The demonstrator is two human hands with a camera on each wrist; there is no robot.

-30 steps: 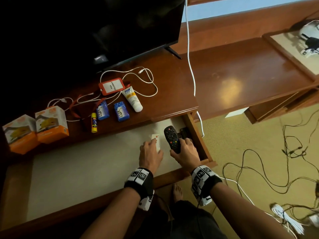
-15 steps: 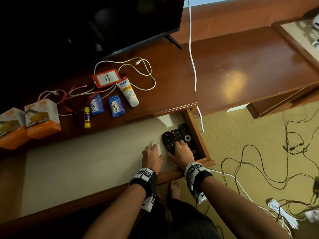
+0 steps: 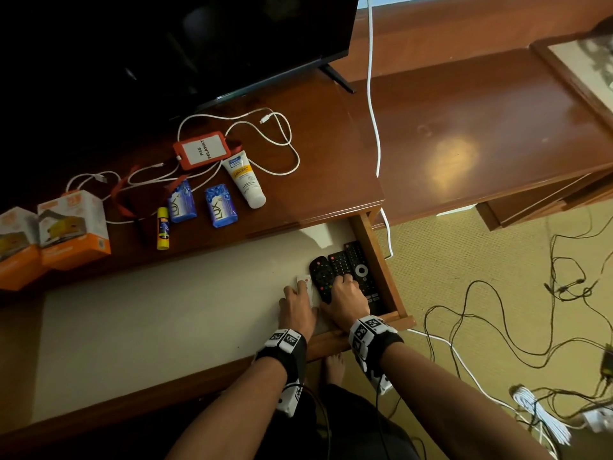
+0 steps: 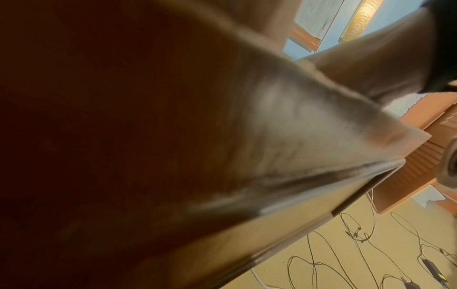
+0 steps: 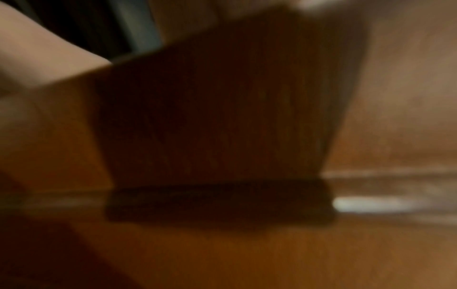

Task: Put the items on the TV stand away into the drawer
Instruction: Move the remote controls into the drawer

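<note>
Wooden TV stand (image 3: 331, 167) with its drawer (image 3: 381, 260) pulled open. Inside it, the right hand (image 3: 346, 302) lies over two black remotes (image 3: 345, 267), maybe gripping them — I cannot tell. Left hand (image 3: 297, 307) rests flat on a small white remote (image 3: 306, 282). Soap bars (image 3: 220, 205), tube (image 3: 245, 179) remain on top.

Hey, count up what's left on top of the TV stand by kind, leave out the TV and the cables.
Orange and white boxes: 2
Blue Lux soap bars: 2
Cream tube: 1
Yellow glue stick: 1
Red badge holder: 1
Total: 7
</note>
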